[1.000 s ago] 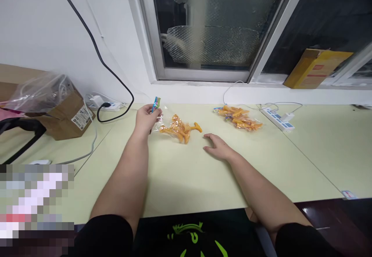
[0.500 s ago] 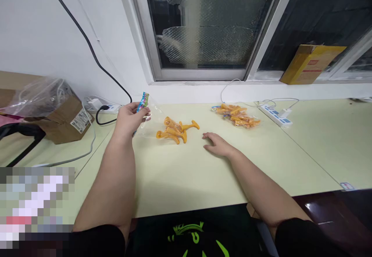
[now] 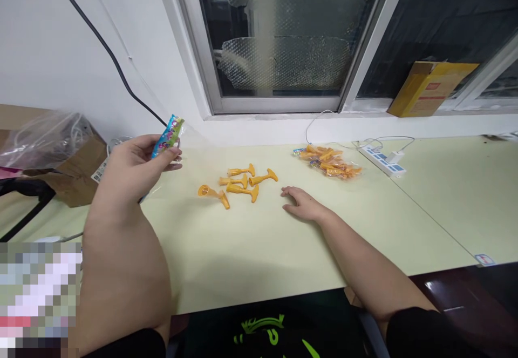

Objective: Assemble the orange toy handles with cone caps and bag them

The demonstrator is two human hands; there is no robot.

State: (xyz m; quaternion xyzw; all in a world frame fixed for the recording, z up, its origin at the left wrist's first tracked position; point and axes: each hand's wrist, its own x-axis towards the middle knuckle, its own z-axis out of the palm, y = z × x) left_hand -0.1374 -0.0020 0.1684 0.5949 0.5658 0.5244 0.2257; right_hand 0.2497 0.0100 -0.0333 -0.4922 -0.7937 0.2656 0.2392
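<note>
1. orange t-shaped pieces (image 3: 243, 189): five in view, loose in a small cluster on the desk (image 3: 259, 255), between both grips; leftmost piece (image 3: 214, 195) with hollow end turned toward the camera, slightly blurred.
2. left grip (image 3: 137, 166): thumb and fingers clamped on the printed top of a transparent bag (image 3: 169, 134), held above the desk, left of the cluster; film edge hard to follow, so cannot tell whether touching the leftmost piece.
3. right grip (image 3: 303, 205): thumb and fingers apart, nothing between; just right of the cluster, cannot tell whether resting on the desk or slightly above.
4. could drag the leftmost piece away from the others, if the thin film catches on the hollow rim.
5. could roll or spin a piece, with rounded barrels on a smooth-looking top, if nudged by the right grip.
6. could snag the black cable (image 3: 109, 55) or cardboard box (image 3: 73, 169), both behind the left grip, if swinging the bag too far that way.
7. could mix loose pieces with the wrapped bundle (image 3: 332, 163), near the power strip (image 3: 375, 158), if pushed far to the right.
</note>
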